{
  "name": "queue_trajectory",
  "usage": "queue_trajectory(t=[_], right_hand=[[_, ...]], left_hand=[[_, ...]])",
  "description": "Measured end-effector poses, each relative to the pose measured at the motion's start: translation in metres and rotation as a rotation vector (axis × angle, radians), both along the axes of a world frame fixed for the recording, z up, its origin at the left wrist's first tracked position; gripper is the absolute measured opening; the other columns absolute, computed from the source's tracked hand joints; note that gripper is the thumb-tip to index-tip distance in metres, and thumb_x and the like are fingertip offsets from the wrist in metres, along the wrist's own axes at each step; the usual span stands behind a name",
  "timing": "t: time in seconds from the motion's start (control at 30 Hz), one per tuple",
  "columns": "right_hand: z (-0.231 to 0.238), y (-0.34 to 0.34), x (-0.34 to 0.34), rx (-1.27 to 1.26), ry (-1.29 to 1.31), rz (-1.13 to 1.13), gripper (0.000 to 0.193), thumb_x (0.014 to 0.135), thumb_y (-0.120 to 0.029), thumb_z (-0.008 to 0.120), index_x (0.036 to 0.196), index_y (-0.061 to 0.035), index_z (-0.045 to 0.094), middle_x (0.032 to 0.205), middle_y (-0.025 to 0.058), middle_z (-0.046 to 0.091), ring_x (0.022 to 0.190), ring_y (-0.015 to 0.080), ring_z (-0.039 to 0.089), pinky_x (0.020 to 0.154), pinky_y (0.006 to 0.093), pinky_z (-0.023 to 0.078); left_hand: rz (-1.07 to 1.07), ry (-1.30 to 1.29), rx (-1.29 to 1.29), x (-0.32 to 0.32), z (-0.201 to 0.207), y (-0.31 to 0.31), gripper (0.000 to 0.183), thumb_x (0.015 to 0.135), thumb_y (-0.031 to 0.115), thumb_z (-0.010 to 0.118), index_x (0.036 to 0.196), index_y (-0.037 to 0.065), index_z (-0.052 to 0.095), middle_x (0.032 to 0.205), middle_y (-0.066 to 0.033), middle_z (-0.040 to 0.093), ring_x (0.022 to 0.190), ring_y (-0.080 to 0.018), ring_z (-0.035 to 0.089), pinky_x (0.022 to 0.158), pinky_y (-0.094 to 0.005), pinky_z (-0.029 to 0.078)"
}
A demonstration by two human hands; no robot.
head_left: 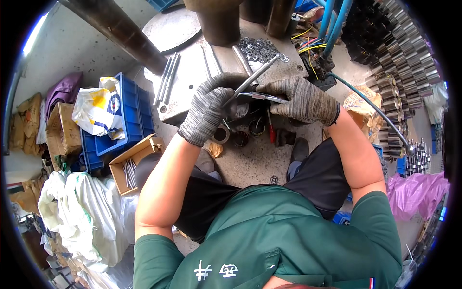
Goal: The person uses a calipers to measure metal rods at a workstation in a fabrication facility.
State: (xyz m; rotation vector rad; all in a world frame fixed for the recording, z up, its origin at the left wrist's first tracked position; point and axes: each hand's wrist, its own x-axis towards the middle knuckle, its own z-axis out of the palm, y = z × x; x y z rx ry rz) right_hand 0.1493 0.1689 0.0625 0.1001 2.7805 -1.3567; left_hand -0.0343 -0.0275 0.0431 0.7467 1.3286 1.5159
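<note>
My left hand [207,113], in a grey knitted glove, is closed around a metal rod [258,73] that slants up to the right. Facing it, my gloved right hand [305,100] grips a slim silver tool that looks like pliers [264,97]. The tool's tip meets the rod's lower end beside my left fingers; the exact contact is hidden. Both hands are over the near edge of a metal machine table [190,65]. Beyond them lies a heap of small dark retaining rings [260,49]. Several more rods [169,77] rest on the table's left side.
Thick steel columns [219,24] rise behind the table. Blue crates [137,108] and a cardboard box of rods [130,171] stand at left. A red-handled tool [271,129] is below my hands. Stacked metal cylinders [404,58] and a green hose [370,101] are at right.
</note>
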Motion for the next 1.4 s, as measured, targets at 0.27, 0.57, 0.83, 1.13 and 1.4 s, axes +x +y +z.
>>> queue_trajectory(t=[0.27,0.57,0.83,1.13,1.4], right_hand=[[-0.001,-0.001,0.001,0.061,0.048,0.011,0.058,0.084,-0.017,0.076,0.139,-0.0053,0.063,0.113,0.0189,0.073,0.106,0.0289,0.070,0.094,0.0390,0.054],[-0.010,-0.010,0.003,-0.506,-0.129,-0.061,0.062,0.088,-0.014,0.074,0.147,-0.0055,0.056,0.114,0.0065,0.069,0.096,0.0155,0.065,0.090,0.0343,0.055],[-0.022,0.007,0.011,0.111,0.051,-0.185,0.039,0.082,-0.008,0.070,0.120,-0.0018,0.063,0.100,0.0109,0.068,0.097,0.0267,0.066,0.089,0.0391,0.053],[-0.044,0.044,0.010,0.713,0.271,-0.346,0.029,0.074,-0.006,0.067,0.103,-0.0025,0.067,0.115,0.0186,0.070,0.103,0.0401,0.064,0.093,0.0475,0.053],[-0.062,0.035,-0.010,0.854,0.326,-0.228,0.027,0.078,-0.015,0.071,0.102,-0.0033,0.067,0.127,0.0131,0.069,0.107,0.0410,0.063,0.096,0.0489,0.052]], left_hand=[[-0.015,-0.095,-0.020,-0.001,-0.002,0.000,0.048,0.087,0.002,0.045,0.131,-0.007,0.063,0.110,-0.0179,0.074,0.067,-0.0071,0.061,0.059,-0.0172,0.051],[-0.004,-0.306,0.068,-0.004,-0.008,0.002,0.049,0.089,0.009,0.052,0.134,-0.007,0.058,0.109,-0.0183,0.072,0.065,-0.0101,0.061,0.052,-0.0185,0.048],[0.056,-0.588,0.205,-0.025,-0.025,-0.001,0.058,0.090,0.015,0.064,0.143,-0.005,0.049,0.113,-0.0200,0.069,0.059,-0.0133,0.057,0.048,-0.0215,0.044],[0.169,-0.361,0.128,-0.009,-0.010,-0.001,0.062,0.086,-0.003,0.056,0.147,-0.003,0.046,0.109,-0.0146,0.066,0.056,-0.0069,0.049,0.044,-0.0193,0.039],[0.172,-0.531,0.206,-0.016,-0.022,0.001,0.064,0.087,0.002,0.055,0.150,-0.005,0.042,0.105,-0.0174,0.066,0.058,-0.0117,0.061,0.047,-0.0191,0.047]])
